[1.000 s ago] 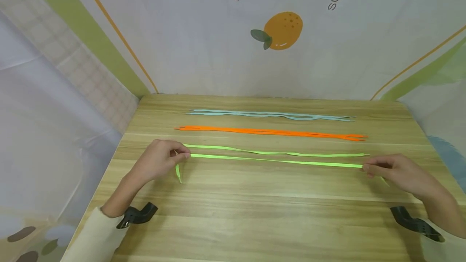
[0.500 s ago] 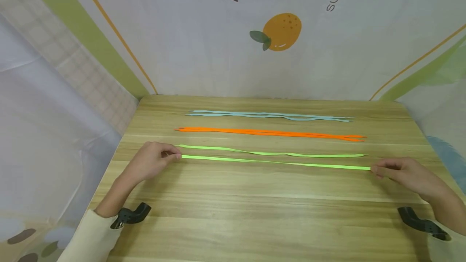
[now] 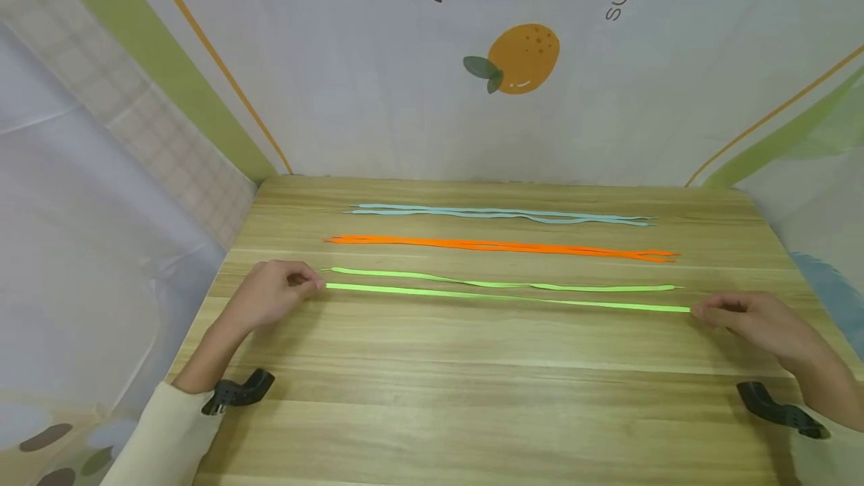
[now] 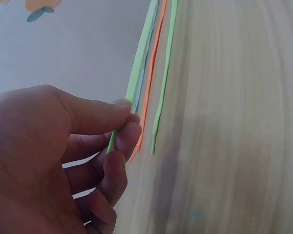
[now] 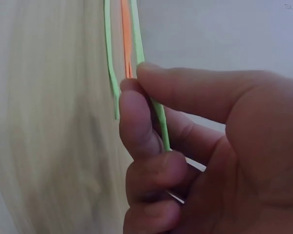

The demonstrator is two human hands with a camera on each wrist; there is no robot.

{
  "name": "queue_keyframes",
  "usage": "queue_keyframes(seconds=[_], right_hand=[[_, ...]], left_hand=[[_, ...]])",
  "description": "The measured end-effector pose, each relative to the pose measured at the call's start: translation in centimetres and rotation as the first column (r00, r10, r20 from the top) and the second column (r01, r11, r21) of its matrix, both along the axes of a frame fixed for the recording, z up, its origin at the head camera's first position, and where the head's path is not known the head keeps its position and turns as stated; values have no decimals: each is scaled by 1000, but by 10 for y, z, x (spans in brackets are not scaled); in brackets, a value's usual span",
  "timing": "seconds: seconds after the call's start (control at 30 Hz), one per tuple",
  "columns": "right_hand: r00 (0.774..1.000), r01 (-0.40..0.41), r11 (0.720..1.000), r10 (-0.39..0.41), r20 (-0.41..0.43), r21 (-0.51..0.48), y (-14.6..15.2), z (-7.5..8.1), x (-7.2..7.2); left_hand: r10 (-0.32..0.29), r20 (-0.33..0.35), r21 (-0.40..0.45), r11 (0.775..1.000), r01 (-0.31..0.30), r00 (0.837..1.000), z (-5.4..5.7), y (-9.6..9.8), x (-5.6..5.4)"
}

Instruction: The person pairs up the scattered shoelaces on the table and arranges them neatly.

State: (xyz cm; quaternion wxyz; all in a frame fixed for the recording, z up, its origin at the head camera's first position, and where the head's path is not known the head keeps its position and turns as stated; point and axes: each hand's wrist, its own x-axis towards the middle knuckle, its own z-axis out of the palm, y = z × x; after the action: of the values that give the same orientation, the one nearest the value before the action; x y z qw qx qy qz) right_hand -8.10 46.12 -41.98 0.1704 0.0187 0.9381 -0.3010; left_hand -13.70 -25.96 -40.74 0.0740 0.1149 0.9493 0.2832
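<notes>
A flat neon green shoelace (image 3: 439,293) is stretched taut between both hands. My left hand (image 3: 273,292) pinches it near one end between thumb and forefinger; a short tail shows below the thumb in the left wrist view. Near the other end my right hand (image 3: 749,319) pinches it the same way, and its tip (image 5: 165,134) pokes out past the fingers in the right wrist view. Just behind it a second green shoelace (image 3: 486,284) lies lengthwise on the table, slightly wavy.
Farther back on the wooden table (image 3: 432,411) lie a pair of orange shoelaces (image 3: 499,246) and, behind them, a pair of light blue shoelaces (image 3: 499,213). A printed curtain (image 3: 378,96) hangs along the table's back edge.
Both hands have moved apart, the left to the left and the right to the right. The held green shoelace now spans longer, and its dangling tails no longer show in the head view.
</notes>
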Motion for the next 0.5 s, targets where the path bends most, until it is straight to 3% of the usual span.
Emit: queue_keyframes(seconds=[0.2, 0.5], right_hand=[[1000, 7, 1000, -7, -13, 4, 1, -2, -3], [996, 12, 993, -1, -92, 116, -5, -4, -11]], left_hand=[[29, -15, -21, 999, -29, 999, -5, -2, -6], [55, -47, -58, 997, -58, 997, -8, 2, -13]])
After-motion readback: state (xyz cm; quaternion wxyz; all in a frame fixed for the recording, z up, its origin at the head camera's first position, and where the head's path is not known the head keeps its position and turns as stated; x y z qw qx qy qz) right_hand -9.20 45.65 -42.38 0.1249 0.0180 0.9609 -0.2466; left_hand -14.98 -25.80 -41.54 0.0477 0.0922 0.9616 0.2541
